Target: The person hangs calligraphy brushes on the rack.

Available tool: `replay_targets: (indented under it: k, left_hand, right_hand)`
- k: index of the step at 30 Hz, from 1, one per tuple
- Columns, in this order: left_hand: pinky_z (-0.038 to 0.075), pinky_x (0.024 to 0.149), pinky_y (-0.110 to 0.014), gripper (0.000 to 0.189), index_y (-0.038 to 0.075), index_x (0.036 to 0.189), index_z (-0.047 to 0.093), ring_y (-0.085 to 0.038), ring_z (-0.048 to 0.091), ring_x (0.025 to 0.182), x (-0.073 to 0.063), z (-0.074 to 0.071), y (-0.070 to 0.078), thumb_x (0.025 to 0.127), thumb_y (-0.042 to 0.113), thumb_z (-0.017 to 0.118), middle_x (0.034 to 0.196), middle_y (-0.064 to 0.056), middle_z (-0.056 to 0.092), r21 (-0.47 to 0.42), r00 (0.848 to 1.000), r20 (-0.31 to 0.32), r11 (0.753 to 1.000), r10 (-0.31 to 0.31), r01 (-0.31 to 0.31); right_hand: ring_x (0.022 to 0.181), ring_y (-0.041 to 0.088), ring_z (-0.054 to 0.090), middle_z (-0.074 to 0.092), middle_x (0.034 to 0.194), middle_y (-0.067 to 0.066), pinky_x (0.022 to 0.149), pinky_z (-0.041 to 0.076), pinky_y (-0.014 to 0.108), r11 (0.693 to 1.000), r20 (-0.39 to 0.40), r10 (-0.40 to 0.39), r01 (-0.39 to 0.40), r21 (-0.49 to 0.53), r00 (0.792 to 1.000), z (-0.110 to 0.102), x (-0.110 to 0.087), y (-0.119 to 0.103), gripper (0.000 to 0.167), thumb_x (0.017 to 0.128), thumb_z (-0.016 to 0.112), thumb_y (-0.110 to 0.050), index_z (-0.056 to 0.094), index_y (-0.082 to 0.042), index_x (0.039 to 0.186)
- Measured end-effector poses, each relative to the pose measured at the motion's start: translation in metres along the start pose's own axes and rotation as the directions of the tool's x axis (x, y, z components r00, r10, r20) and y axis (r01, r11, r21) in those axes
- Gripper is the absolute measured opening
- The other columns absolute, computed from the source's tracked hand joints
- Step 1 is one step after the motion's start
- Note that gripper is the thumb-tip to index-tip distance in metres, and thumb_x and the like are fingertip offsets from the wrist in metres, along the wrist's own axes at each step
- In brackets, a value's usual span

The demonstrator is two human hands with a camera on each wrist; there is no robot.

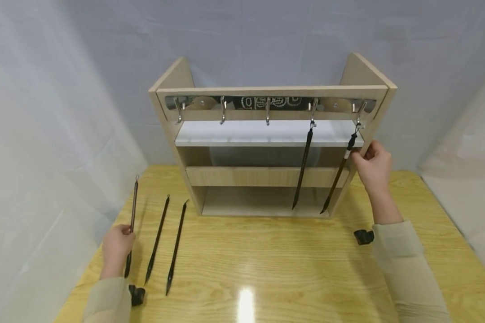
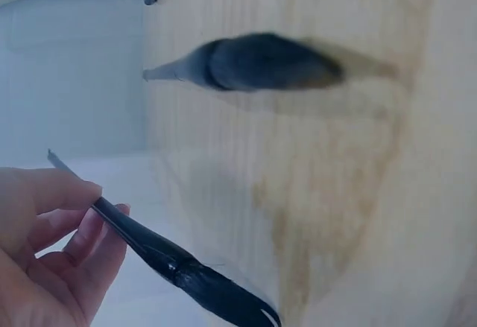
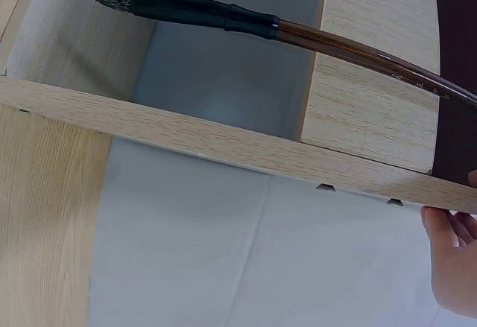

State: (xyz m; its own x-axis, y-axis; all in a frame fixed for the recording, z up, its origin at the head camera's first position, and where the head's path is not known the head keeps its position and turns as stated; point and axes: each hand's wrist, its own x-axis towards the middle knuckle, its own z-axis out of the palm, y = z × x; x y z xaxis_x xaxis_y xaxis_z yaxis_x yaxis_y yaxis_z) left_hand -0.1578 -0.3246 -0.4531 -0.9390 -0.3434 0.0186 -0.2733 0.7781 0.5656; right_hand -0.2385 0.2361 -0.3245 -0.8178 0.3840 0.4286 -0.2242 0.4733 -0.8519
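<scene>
At the left of the head view my left hand (image 1: 117, 246) pinches a dark calligraphy brush (image 1: 134, 204) by its handle, hanging loop up and tip down. In the left wrist view the thumb and fingers hold that brush (image 2: 160, 256) just above its thick dark head. My right hand (image 1: 375, 169) grips the right side panel of a wooden rack (image 1: 248, 92), thumb inside and fingers outside. Beside it a brown-handled brush (image 1: 339, 172) hangs from the rightmost hook, tip down. A darker brush (image 1: 304, 163) hangs from the neighbouring hook.
Two more brushes, one (image 1: 157, 240) nearer the left hand and another (image 1: 176, 246) to its right, lie on the wooden table (image 1: 242, 255). The rack's metal strip carries several hooks (image 1: 223, 110). Below are a white shelf (image 1: 246, 132) and a crossbar (image 1: 246, 176).
</scene>
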Motion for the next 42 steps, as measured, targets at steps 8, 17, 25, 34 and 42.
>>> replay_targets:
  k: [8,17,25,34,42]
  left_hand:
    - [0.043,0.072,-0.050,0.032,-0.014,0.109,0.051,-0.043,0.050,0.090,0.001,-0.001,0.008,0.083,0.003,0.045,0.102,-0.031,0.054,-0.044,0.997,-0.079,0.999,0.000,-0.004]
    - [0.045,0.073,-0.048,0.034,-0.014,0.116,0.047,-0.042,0.051,0.093,0.003,-0.004,0.019,0.087,0.004,0.044,0.104,-0.031,0.052,-0.098,0.995,-0.100,0.995,-0.026,0.016]
    - [0.046,0.075,-0.047,0.033,-0.013,0.116,0.048,-0.040,0.052,0.096,0.002,-0.004,0.030,0.088,0.004,0.045,0.108,-0.030,0.052,-0.183,0.988,-0.146,0.983,-0.044,0.017]
    - [0.047,0.075,-0.045,0.030,-0.009,0.114,0.052,-0.038,0.055,0.094,0.000,-0.001,0.045,0.087,0.004,0.050,0.104,-0.027,0.056,-0.259,0.969,-0.246,0.965,-0.034,-0.032]
    - [0.048,0.077,-0.044,0.032,-0.007,0.117,0.051,-0.038,0.054,0.096,-0.002,0.004,0.051,0.088,0.007,0.052,0.106,-0.024,0.054,-0.344,0.975,-0.219,0.938,-0.037,-0.041]
  right_hand:
    - [0.062,0.001,0.051,0.058,0.069,-0.004,0.054,0.041,0.011,1.000,-0.010,-0.008,0.008,-0.003,1.000,0.000,0.001,0.000,0.019,0.077,0.056,-0.006,0.059,0.004,0.092]
    - [0.061,0.001,0.051,0.059,0.070,-0.002,0.053,0.041,0.011,1.000,-0.027,-0.016,0.016,0.004,1.000,0.001,0.003,0.000,0.017,0.076,0.056,-0.004,0.058,0.003,0.090]
    - [0.058,0.003,0.048,0.051,0.062,-0.012,0.051,0.039,0.012,1.000,-0.025,-0.015,0.015,-0.006,1.000,0.002,0.003,0.002,0.009,0.077,0.057,-0.006,0.057,-0.001,0.085]
    - [0.062,0.002,0.051,0.053,0.065,-0.012,0.054,0.041,0.012,1.000,-0.024,-0.001,0.001,0.022,1.000,0.003,0.002,0.002,0.012,0.078,0.056,-0.006,0.058,-0.002,0.089]
    - [0.060,0.001,0.050,0.053,0.063,-0.013,0.052,0.041,0.011,1.000,-0.036,-0.008,0.009,0.023,0.999,0.002,0.001,0.004,0.010,0.077,0.056,-0.005,0.058,-0.003,0.086]
